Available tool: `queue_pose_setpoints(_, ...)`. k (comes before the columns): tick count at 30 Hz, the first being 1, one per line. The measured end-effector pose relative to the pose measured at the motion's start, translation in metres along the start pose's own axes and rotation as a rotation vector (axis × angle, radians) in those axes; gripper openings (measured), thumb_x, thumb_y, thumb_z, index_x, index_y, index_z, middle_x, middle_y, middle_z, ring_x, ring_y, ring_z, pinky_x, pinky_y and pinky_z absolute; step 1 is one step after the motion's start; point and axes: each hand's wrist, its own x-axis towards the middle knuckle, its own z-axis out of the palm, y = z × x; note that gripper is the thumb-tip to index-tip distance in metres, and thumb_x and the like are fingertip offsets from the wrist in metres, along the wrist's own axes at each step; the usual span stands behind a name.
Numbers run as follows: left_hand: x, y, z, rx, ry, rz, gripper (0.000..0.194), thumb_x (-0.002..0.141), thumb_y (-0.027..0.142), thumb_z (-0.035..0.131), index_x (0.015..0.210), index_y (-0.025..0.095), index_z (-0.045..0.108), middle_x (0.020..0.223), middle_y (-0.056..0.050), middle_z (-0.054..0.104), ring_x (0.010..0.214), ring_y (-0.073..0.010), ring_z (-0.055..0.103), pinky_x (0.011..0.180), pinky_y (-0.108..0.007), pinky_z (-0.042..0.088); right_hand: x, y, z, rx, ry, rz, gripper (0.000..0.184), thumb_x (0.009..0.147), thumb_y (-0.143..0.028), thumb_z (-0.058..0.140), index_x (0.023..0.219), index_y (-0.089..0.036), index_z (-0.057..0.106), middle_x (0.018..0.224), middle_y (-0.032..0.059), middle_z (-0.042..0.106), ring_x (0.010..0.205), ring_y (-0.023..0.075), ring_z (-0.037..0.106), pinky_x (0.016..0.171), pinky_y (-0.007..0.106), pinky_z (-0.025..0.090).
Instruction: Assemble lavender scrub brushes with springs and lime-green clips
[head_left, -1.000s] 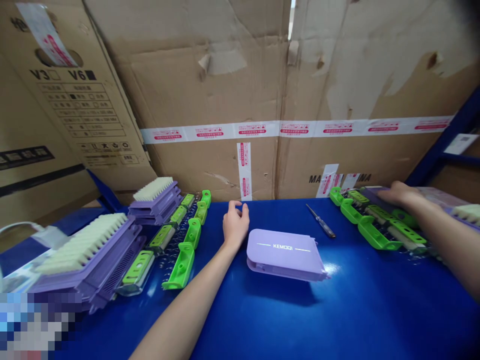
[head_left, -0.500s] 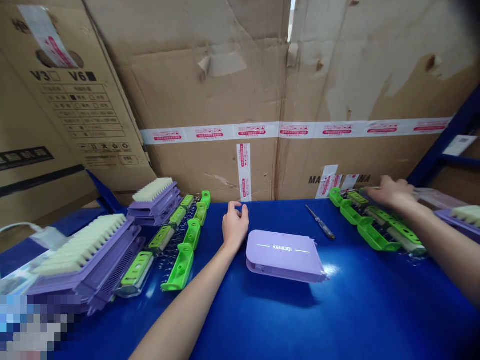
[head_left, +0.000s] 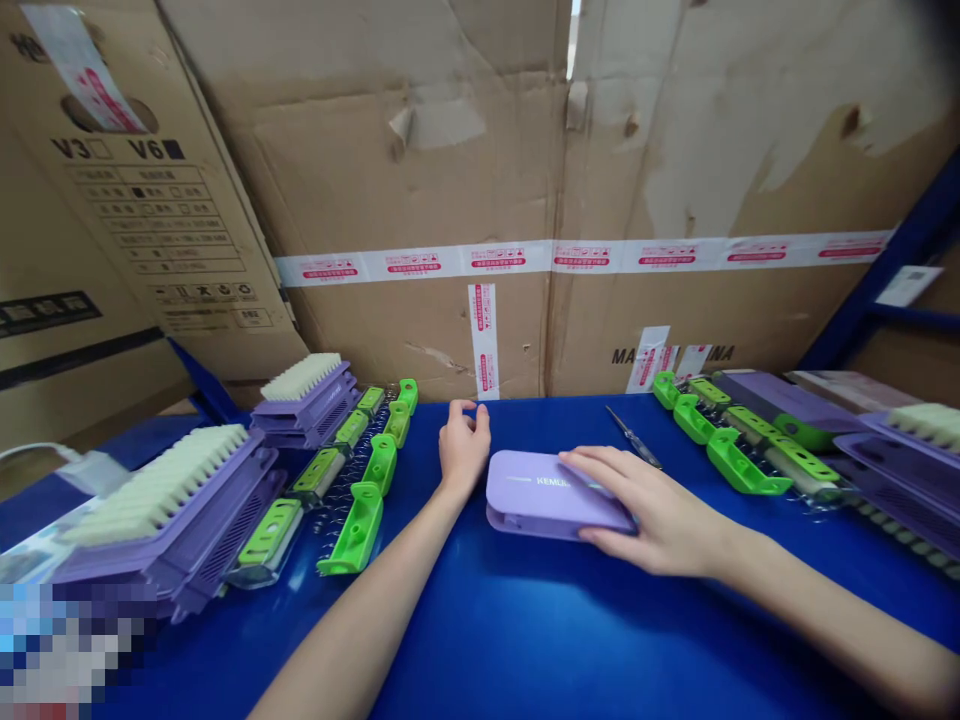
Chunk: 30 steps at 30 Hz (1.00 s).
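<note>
A light purple plastic casing (head_left: 521, 485) with white lettering lies in the middle of the blue table. My right hand (head_left: 649, 510) grips its right end, fingers over the top face and thumb at the near side, covering part of the lettering. Just left of the casing, my left hand (head_left: 463, 445) rests on the table with loosely curled fingers. The thumb stands a little apart, and nothing shows in that hand. Beyond the right hand lies a screwdriver (head_left: 634, 437) with a clear handle.
On the left stand purple parts topped with cream bristle blocks (head_left: 161, 490), beside a row of green brackets (head_left: 356, 530). More green brackets (head_left: 739, 465) and purple casings (head_left: 772, 400) line the right side. Cardboard (head_left: 412, 200) walls the back. A white plug (head_left: 94, 472) sits at far left.
My right hand has come from the parts row at the right to the purple casing and taken hold of its right end. My left hand stays nearly still.
</note>
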Motion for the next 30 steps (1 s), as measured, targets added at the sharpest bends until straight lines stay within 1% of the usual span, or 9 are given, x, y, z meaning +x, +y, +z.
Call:
queue_pose_setpoints(6,-0.001,0.002,-0.003,-0.045,0.084,-0.038,0.022,0.089,0.041,0.040,0.092,0.022,0.050,0.059,0.002,0.059,0.057,-0.0156,0.059,0.057,-0.024,0.039,0.028,0.033,0.017,-0.095,0.143,0.348,0.058,0.084,-0.049,0.050,0.133,-0.018,0.045,0.123,0.0151,0.057,0.111,0.0290,0.055,0.091,0.045,0.047)
queue_pose_setpoints(8,-0.003,0.004,-0.004,-0.045,0.120,-0.020,0.023,0.089,0.041,0.038,0.092,0.022,0.049,0.062,0.001,0.060,0.059,-0.0154,0.059,0.058,-0.024,0.039,0.037,0.030,0.018,-0.105,0.208,0.477,0.056,0.086,-0.051,0.044,0.129,-0.015,0.049,0.111,0.0144,0.064,0.097,0.0281,0.062,0.082,0.042,0.050)
queue_pose_setpoints(10,-0.005,0.006,-0.006,-0.042,0.159,0.021,0.024,0.090,0.042,0.037,0.093,0.022,0.049,0.066,0.000,0.060,0.063,-0.0156,0.059,0.061,-0.025,0.040,0.042,0.022,0.017,-0.065,0.273,0.559,0.051,0.090,-0.049,0.036,0.125,-0.015,0.053,0.088,0.0092,0.070,0.077,0.0237,0.066,0.071,0.036,0.050)
queue_pose_setpoints(12,-0.007,0.009,-0.006,-0.045,0.183,0.068,0.025,0.091,0.041,0.034,0.094,0.022,0.049,0.072,-0.001,0.061,0.069,-0.0162,0.060,0.066,-0.026,0.041,0.043,0.017,0.017,-0.070,0.341,0.559,0.046,0.092,-0.045,0.032,0.119,-0.017,0.056,0.076,0.0054,0.070,0.069,0.0214,0.065,0.068,0.033,0.049)
queue_pose_setpoints(16,-0.011,0.012,-0.005,0.004,0.172,0.218,0.028,0.091,0.040,0.035,0.103,0.020,0.051,0.093,-0.007,0.064,0.089,-0.0188,0.059,0.081,-0.030,0.042,0.034,0.025,0.024,-0.196,0.391,0.484,0.038,0.092,-0.038,0.035,0.111,-0.017,0.060,0.087,0.0065,0.071,0.079,0.0225,0.066,0.074,0.034,0.048)
queue_pose_setpoints(20,-0.016,0.015,-0.002,0.245,0.030,0.437,0.034,0.087,0.041,0.046,0.113,0.020,0.055,0.114,-0.010,0.059,0.108,-0.0243,0.052,0.092,-0.038,0.037,0.025,0.038,0.033,-0.280,0.350,0.480,0.035,0.091,-0.034,0.038,0.111,-0.016,0.061,0.092,0.0083,0.070,0.088,0.0243,0.065,0.079,0.037,0.047)
queue_pose_setpoints(24,-0.021,0.018,-0.003,0.326,-0.073,0.674,0.037,0.087,0.042,0.045,0.114,0.021,0.058,0.130,-0.012,0.051,0.122,-0.0262,0.044,0.103,-0.045,0.029,0.022,0.040,0.033,-0.301,0.326,0.496,0.035,0.092,-0.033,0.038,0.112,-0.015,0.060,0.098,0.0092,0.070,0.092,0.0242,0.065,0.082,0.037,0.048)
queue_pose_setpoints(28,-0.026,0.022,-0.003,0.355,-0.199,0.922,0.054,0.078,0.056,0.054,0.118,0.019,0.057,0.129,-0.013,0.054,0.123,-0.0295,0.044,0.109,-0.053,0.015,0.019,0.040,0.023,-0.386,0.278,0.537,0.035,0.091,-0.032,0.038,0.110,-0.015,0.062,0.099,0.0097,0.069,0.090,0.0246,0.065,0.077,0.036,0.050)
queue_pose_setpoints(30,-0.027,0.022,-0.001,0.394,-0.196,0.947,0.055,0.079,0.056,0.054,0.120,0.019,0.055,0.125,-0.013,0.057,0.120,-0.0294,0.047,0.109,-0.056,0.012,0.016,0.044,0.015,-0.464,0.224,0.586,0.035,0.090,-0.031,0.037,0.108,-0.016,0.062,0.096,0.0101,0.069,0.087,0.0255,0.065,0.073,0.036,0.050)
